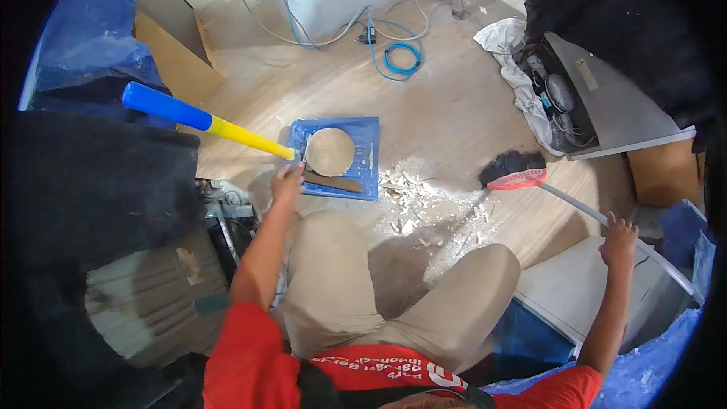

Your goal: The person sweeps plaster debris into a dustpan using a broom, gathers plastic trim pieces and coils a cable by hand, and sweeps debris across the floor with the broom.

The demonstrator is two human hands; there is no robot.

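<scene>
Hands are well apart, each clamped on its own tool. The left hand [286, 183] appears to grip the dustpan [370, 135] at the foot of its blue-and-yellow handle [242, 135], a low hold that probably keeps the pan flat and steady on the floor [447, 106]. The right hand [619, 239] wraps the grey pole of the broom [579, 207], far enough from the dark bristles [515, 163] to give them reach, I judge. They rest on the floor beyond the pale debris [413, 197], so the scraps lie between broom and pan, just beside the pan's edge opposite the handle. In the pan sit a round disc [330, 151] and a brown strip [333, 182]. Farther out, a blue cable [401, 59] lies coiled, perhaps to keep its slack gathered.
</scene>
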